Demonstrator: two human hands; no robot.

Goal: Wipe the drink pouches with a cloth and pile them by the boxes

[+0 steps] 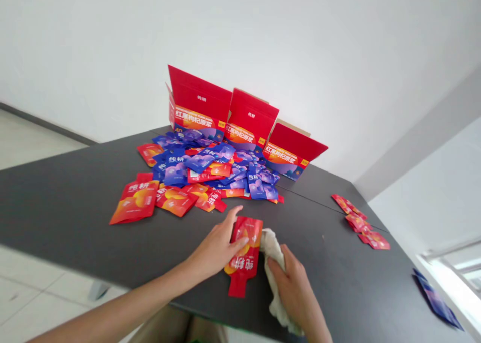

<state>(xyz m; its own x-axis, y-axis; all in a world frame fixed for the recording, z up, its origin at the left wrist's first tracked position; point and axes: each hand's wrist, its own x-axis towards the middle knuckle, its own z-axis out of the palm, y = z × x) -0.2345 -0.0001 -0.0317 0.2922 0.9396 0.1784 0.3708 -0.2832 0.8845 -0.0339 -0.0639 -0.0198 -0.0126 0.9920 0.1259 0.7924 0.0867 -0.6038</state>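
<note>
A red pouch with an orange fruit print (248, 252) is upside down near the front of the dark table, its narrow neck toward me. My left hand (221, 242) grips its left side, thumb on the printed face and fingers behind. Just right of the pouch, my right hand (295, 278) is closed on a bunched white cloth (273, 247), whose upper end is at the pouch's right edge. Beyond both hands lies a pile of blue pouches (176, 170) mixed with red pouches (135, 200).
Three open red boxes (199, 102) stand behind the pile against the wall. Several red pouches (356, 222) lie in a row on the right of the dark table (75, 197). A blue pouch (438, 300) is at the far right edge.
</note>
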